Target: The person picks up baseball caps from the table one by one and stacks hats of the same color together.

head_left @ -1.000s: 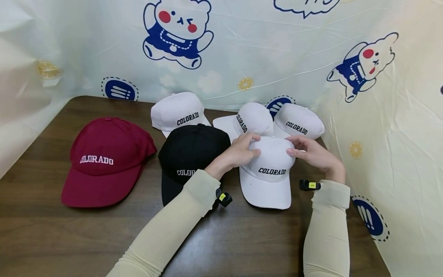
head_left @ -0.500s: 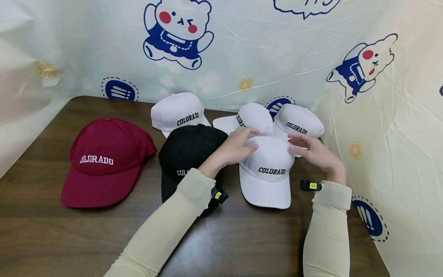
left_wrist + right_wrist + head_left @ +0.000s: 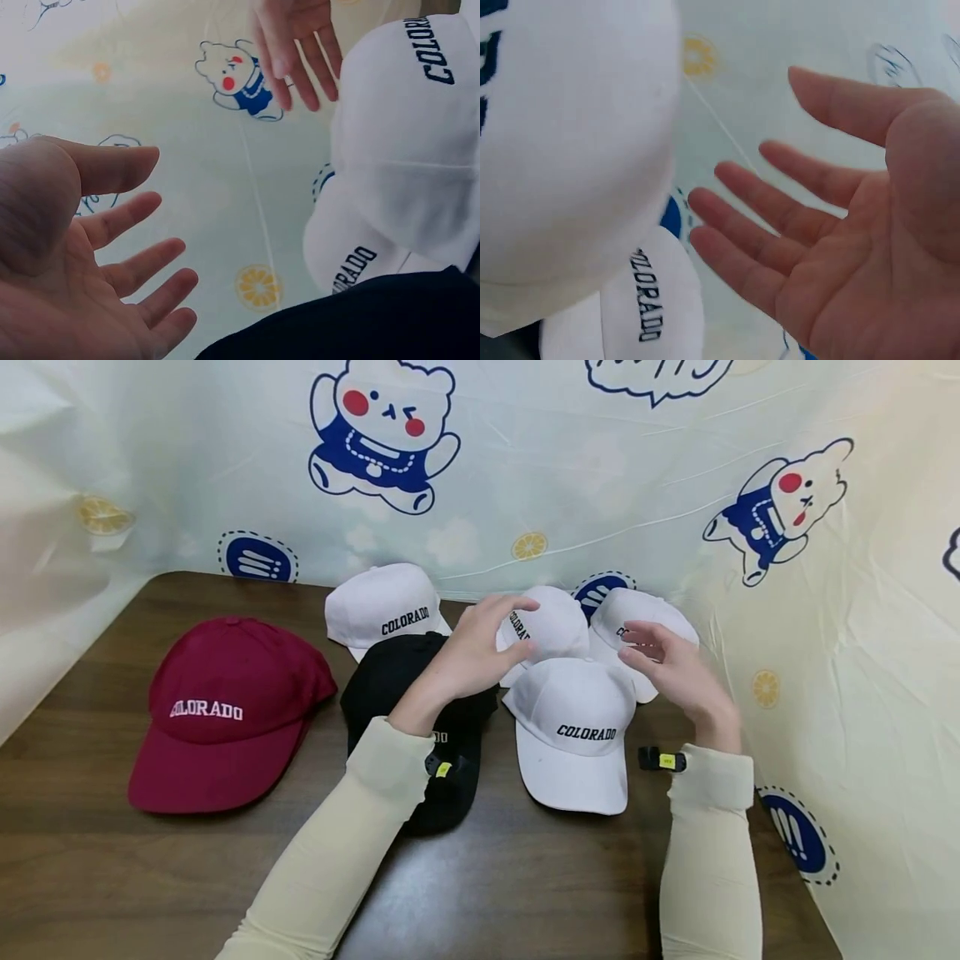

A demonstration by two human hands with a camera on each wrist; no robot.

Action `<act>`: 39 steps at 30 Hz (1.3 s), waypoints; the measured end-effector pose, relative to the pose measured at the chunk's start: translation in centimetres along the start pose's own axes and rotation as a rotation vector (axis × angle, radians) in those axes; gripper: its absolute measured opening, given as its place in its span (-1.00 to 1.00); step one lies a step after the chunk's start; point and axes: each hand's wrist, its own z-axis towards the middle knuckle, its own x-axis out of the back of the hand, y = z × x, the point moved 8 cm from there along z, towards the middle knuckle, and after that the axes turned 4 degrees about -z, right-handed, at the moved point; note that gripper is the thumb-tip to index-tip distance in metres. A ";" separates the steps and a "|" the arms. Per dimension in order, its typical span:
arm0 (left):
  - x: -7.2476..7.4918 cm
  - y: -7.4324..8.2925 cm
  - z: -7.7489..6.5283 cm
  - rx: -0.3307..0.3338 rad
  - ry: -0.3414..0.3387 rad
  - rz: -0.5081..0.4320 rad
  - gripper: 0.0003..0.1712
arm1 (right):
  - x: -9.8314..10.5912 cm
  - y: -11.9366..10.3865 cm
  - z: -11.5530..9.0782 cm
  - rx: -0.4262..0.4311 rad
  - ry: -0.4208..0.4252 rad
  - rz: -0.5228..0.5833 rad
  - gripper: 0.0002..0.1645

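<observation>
Between and in front of my two hands, a white baseball cap [image 3: 573,718] lettered COLORADO rests on the table, brim toward me. My left hand [image 3: 480,647] is raised over the black cap [image 3: 390,677], its fingers spread and holding nothing. My right hand [image 3: 671,672] hovers in front of the white cap at the back right [image 3: 648,614], fingers apart with nothing in them. In the left wrist view my left palm [image 3: 97,247] faces up beside the white caps. The right wrist view shows my right palm [image 3: 847,232] bare, next to a white crown [image 3: 577,150].
A maroon cap [image 3: 232,710] lies at the left of the wooden table [image 3: 525,893]. Farther back are a white cap [image 3: 390,602] behind the black one and another white cap [image 3: 551,618] behind the front one. A printed curtain [image 3: 600,468] encloses the back and sides.
Both hands have let go of the front white cap and lifted away from its crown. The left hand has moved up and left; the right hand has risen slightly. The front cap stays put.
</observation>
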 end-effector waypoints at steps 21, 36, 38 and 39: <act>2.9 -1.2 -0.4 0.018 0.065 -0.032 -0.47 | -6.0 1.8 8.5 -0.328 -0.438 0.027 -0.38; 3.2 -1.5 -0.1 0.036 0.092 -0.068 -0.53 | -6.2 1.7 10.0 -0.302 -0.278 0.301 -0.46; 3.2 -1.5 -0.1 0.035 0.093 -0.081 -0.54 | -6.0 1.1 10.2 -0.255 -0.255 0.328 -0.44; 3.3 -1.5 -0.1 0.035 0.092 -0.090 -0.55 | -5.9 0.8 10.4 -0.234 -0.240 0.334 -0.44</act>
